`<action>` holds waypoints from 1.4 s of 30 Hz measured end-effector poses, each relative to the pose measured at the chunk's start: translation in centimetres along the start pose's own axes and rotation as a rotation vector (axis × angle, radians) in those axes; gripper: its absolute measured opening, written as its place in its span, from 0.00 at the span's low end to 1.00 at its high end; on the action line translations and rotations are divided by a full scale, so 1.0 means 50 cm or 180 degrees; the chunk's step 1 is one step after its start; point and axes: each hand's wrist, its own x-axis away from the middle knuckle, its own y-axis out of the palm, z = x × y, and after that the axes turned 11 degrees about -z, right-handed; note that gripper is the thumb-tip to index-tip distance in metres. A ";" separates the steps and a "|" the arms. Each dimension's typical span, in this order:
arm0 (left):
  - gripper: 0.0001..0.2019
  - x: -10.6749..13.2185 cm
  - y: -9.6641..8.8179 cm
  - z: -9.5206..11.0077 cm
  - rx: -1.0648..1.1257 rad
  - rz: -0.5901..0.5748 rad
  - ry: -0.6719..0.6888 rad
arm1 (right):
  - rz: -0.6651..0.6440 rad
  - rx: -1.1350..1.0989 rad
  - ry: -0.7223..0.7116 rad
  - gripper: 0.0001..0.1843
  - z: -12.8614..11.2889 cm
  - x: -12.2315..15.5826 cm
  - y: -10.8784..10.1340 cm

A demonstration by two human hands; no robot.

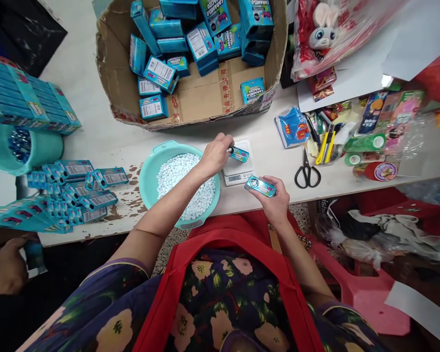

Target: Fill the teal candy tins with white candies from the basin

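Right hand point(276, 199) holds a blue tin point(262, 187) beside a scale point(239, 178)

Head view: The tin sits near the centre of the frame, just right of it, in the right fingers, which are closed around its lower right side. It is flat and oblong with rounded corners and a shiny, light-blue rim. Its face is blue with a band of coloured lettering, too small to read, and a round, pale window or opening at the left end. It is tilted slightly, its right end lower in the frame.

A second tin point(239, 155) of like shape and colour shows over the white scale, a dark spot at its left end. The left hand point(216, 154) has its fingers bunched together at that end; whether they grip the tin or only touch it, I cannot tell. Nor can I tell whether it rests on the scale.

Left of centre, a mint-green basin point(145, 171) holds many small, whitish pellets point(172, 173), with the left forearm crossing above. Blue boxes point(201, 45) lie in a carton point(201, 100) at the upper middle of the frame. Scissors point(307, 172) lie on the desk point(106, 142), right of centre.
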 end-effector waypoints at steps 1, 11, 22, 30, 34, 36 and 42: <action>0.12 0.001 0.000 0.000 0.0000 -0.0005 0.0012 | 0.0017 -0.0010 0.0001 0.28 0.001 -0.001 -0.002; 0.05 0.019 -0.019 -0.045 0.3343 0.0463 -0.0228 | 0.0260 0.0070 0.0031 0.30 0.007 0.006 -0.024; 0.07 0.088 -0.013 -0.097 0.3495 0.0494 -0.0561 | 0.0439 0.0245 0.0076 0.30 0.014 0.022 -0.027; 0.03 0.042 0.000 -0.052 0.1479 0.0314 0.0007 | 0.0560 0.0270 0.0114 0.29 0.005 0.029 -0.022; 0.03 0.009 0.030 -0.043 0.0249 0.0126 -0.0139 | 0.0623 0.0316 0.0152 0.29 0.005 0.028 -0.024; 0.03 -0.005 0.041 -0.044 0.0109 0.0098 -0.0109 | 0.0626 0.0352 0.0124 0.29 0.005 0.026 -0.023; 0.07 0.120 -0.034 -0.120 0.0408 0.1536 -0.0751 | 0.0479 0.0327 -0.0118 0.28 -0.003 0.010 -0.004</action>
